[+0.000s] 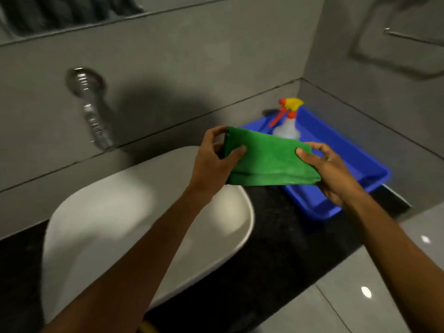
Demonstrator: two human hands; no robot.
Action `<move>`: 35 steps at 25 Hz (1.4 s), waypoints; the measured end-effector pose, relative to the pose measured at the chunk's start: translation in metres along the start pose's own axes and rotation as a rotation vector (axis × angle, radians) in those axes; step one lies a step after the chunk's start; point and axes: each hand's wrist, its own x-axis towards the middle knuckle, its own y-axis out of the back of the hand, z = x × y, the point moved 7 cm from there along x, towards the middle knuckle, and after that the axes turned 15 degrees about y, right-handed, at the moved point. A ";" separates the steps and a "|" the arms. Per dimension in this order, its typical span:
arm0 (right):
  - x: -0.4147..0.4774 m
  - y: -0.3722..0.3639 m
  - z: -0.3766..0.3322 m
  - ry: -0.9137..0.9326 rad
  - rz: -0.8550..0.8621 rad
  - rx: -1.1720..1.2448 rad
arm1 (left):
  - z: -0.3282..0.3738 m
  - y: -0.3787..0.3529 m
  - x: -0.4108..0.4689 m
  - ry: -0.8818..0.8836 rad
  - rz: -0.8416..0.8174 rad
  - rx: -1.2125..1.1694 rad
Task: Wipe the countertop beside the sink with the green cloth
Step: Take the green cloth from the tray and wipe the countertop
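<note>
You are looking down at a grey tiled wall (168,56) that meets a second wall at a corner on the right, with a dark speckled desk (276,248) running along its foot. A pale glossy floor shows past the desk's near right edge. The white sink (101,212) sits on the desk at the left, oval and blurred by camera motion, and a chrome tap (92,116) comes out of the wall above it. On the desk to the right of the sink, pushed into the corner, is a blue tray (348,159). A clear spray bottle (287,126) with a red and yellow trigger head stands upright in the far end of that tray.

Your two bare arms reach in from the bottom of the view. Between your hands you hold the green cloth (271,159), folded into a flat pad and lifted in the air above the desk, in front of the tray and just right of the sink's far rim; it touches neither. Your left hand (213,159) has its grip pinching the cloth's left end, thumb on the near face and fingers curled behind. Your right hand (329,171) has its grip pinching the right end, thumb pressed on top and fingers under the lower corner
</note>
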 end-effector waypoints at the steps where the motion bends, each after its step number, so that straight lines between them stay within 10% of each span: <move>1: -0.017 -0.037 0.005 0.008 -0.010 -0.002 | -0.002 0.037 -0.020 -0.012 0.037 0.013; 13: -0.280 -0.458 0.019 0.269 -0.661 -0.364 | -0.188 0.446 -0.354 0.237 0.722 -0.162; 19: -0.350 -0.583 0.122 0.626 -0.934 -1.130 | -0.295 0.445 -0.398 0.486 0.640 0.365; 25: -0.421 -0.579 0.244 0.371 -0.862 -1.310 | -0.364 0.492 -0.431 0.400 0.566 1.066; 35: -0.261 -0.641 0.282 0.476 -0.800 -1.309 | -0.387 0.496 -0.427 0.435 0.478 1.006</move>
